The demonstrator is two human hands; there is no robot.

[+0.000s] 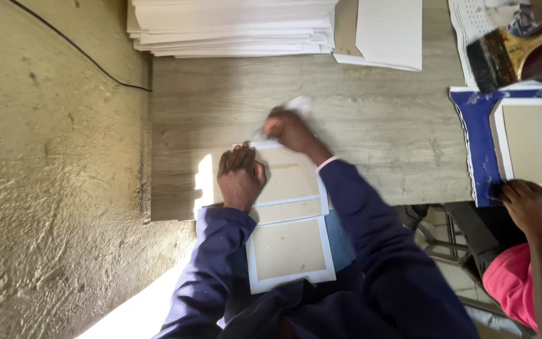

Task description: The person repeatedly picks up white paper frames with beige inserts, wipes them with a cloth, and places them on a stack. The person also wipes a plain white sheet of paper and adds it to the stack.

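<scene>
Head view: left hand [240, 177] flat, fingers together, pressing cardboard cover [290, 216]; right hand [288, 129] closed on white cloth [298, 104], rubbing top edge. Lower borders already folded; top edge unfinished.

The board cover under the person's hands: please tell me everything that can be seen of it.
The cover is flat, brown board panels framed by white paper edges, with a narrow spine strip between two larger panels. It lies open on the table, its near end hanging over the edge toward the person. The left hand presses flat on it; the right hand, blurred, is at its far edge holding something white.
</scene>
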